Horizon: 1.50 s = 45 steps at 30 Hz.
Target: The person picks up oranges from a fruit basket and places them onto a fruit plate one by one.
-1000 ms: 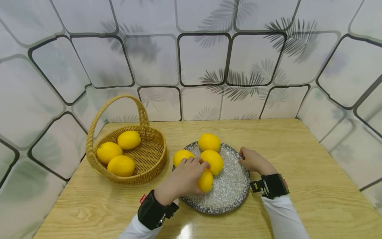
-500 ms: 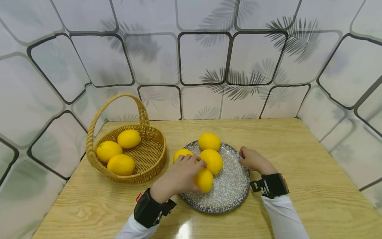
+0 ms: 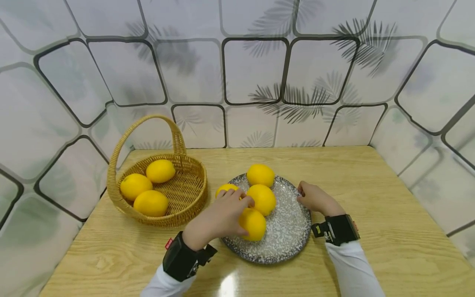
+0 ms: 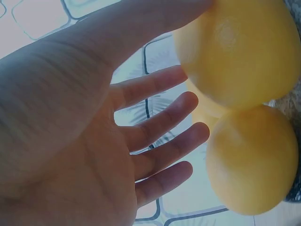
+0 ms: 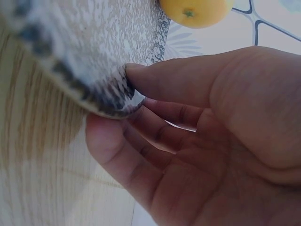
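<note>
A round speckled grey plate (image 3: 285, 231) lies on the table with several yellow lemons on its left and far side. My left hand (image 3: 222, 214) is over the plate's left part, beside the nearest lemon (image 3: 253, 225). In the left wrist view, the thumb is against that lemon (image 4: 244, 52), the index fingertip is right at its edge, and the other fingers are spread loosely. Another lemon (image 4: 254, 160) appears below it there. My right hand (image 3: 315, 200) pinches the plate's right rim (image 5: 110, 101), thumb on top and fingers underneath.
Left of the plate stands a wicker basket (image 3: 189, 194) with a tall arched handle (image 3: 148, 118). Inside it are three lemons (image 3: 151, 203). A patterned wall covering (image 3: 252, 123) encloses the wooden table (image 3: 389, 206) at the back and sides.
My left hand has drawn back slightly to the left, leaving more of the nearest lemon showing. The middle lemon has shifted a little left. My right hand keeps its grip on the plate.
</note>
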Motion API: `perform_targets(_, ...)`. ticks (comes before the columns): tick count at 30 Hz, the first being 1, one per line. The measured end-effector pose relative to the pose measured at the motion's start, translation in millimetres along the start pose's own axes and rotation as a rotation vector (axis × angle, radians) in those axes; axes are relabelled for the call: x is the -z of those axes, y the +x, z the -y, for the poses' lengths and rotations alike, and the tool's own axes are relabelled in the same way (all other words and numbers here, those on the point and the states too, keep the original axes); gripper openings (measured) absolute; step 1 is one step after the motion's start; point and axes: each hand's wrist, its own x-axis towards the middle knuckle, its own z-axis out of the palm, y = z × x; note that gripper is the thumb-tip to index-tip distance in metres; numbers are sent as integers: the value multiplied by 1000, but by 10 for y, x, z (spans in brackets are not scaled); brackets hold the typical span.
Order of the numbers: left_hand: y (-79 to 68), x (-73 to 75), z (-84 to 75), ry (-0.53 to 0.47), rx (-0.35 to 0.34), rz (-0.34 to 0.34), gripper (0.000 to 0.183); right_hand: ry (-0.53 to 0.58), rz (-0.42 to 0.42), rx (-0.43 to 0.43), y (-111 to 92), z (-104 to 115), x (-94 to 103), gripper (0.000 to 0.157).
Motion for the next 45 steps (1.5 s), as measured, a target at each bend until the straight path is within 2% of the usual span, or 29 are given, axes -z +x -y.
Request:
perform_targets(6, -38, 110, 90, -29, 33, -9, 57, 3, -4, 9, 6, 2, 9, 20)
perform_targets(16, -239, 429, 393, -60, 201, -154, 51, 0, -6, -3, -1, 7, 19, 21)
perform_targets(23, -391, 557, 614, -44, 278, -243, 44, 0, -7, 6, -7, -5, 17, 20)
perform_targets(36, -611, 674, 926, 23, 490, -276, 51, 1, -6, 14, -3, -15, -6, 21)
perform_targets(45, -705, 611, 1154, 31, 617, -262, 57, -16, -3, 13, 4, -5, 1, 22)
